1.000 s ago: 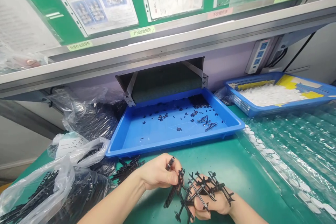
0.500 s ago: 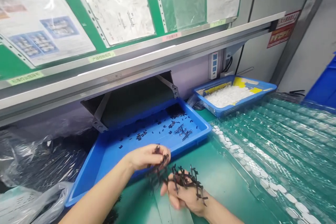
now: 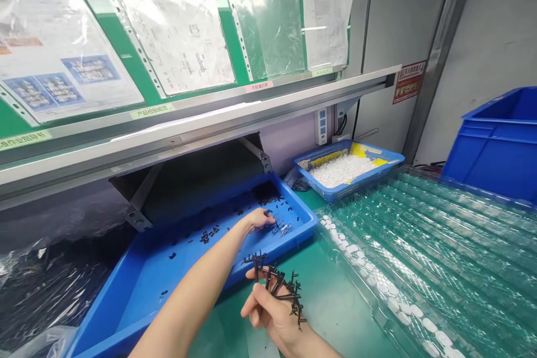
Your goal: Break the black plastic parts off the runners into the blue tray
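A bunch of black moulded plastic sprues [image 3: 279, 285] sits low in the middle of the view, laced through the fingers of the right hand [image 3: 271, 313]. That hand lies palm up above the green worktop [image 3: 331, 302], its grip curled around the bunch and carrying it clear of the surface. At 12 o'clock from the bunch, the left arm reaches forward across the blue plastic tray [image 3: 121, 313], with the left hand [image 3: 257, 220] bent down at the wrist. Its fingertips are just beside a small black sprue cluster [image 3: 281, 229], but whether that grip has closed on a piece cannot be told from this view. Branched pieces like these look likely to snag, so a loose hold and drawing out one piece at a time by its stem should handle better than pulling against the tangle. Loose black pieces [image 3: 208, 235] lie on the tray floor at 10 o'clock. At 1 o'clock stands a blue mesh basket [image 3: 348, 185] of small white parts [image 3: 342, 170], and at 2 o'clock a blue plastic crate [image 3: 499, 145]. Green-tinted bubble wrap [image 3: 423, 235] spreads at 3 o'clock.
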The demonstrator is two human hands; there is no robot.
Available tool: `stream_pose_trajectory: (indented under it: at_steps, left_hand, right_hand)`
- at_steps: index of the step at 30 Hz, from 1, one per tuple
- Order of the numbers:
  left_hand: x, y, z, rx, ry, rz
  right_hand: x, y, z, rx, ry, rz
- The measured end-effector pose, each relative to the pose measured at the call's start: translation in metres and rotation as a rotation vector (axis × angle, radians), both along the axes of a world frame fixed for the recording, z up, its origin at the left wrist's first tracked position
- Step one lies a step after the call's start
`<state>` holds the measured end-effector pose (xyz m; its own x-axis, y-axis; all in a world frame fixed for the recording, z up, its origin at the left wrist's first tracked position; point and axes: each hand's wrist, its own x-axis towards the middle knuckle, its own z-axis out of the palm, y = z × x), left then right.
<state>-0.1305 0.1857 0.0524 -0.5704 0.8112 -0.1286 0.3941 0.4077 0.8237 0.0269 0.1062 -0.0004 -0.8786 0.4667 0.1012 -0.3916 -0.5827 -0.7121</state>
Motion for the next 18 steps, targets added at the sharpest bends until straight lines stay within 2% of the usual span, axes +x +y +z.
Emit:
stream_pose_trajectory:
  at_steps: [2, 6, 9, 13, 18]
  left_hand:
    - [0.001, -0.008, 0.011, 0.055, -0.017, 0.014]
    - [0.005, -0.037, 0.036, 0.285, 0.004, 0.059]
    - [0.021, -0.069, 0.044, 0.435, 0.017, 0.102]
    - [0.056, -0.110, 0.032, 0.545, 0.029, 0.173]
    - [0.094, -0.141, -0.001, 0.637, -0.002, 0.211]
  right_hand:
    - [0.002, 0.003, 0.001, -0.015, 0.008, -0.062]
    - [0.003, 0.014, -0.007, -0.026, -0.005, -0.182]
    - [-0.001, 0.026, -0.016, -0.053, -0.036, -0.295]
    - [-0.001, 0.032, -0.012, -0.106, -0.062, -0.348]
    - [0.012, 0.015, -0.001, -0.102, -0.036, -0.157]
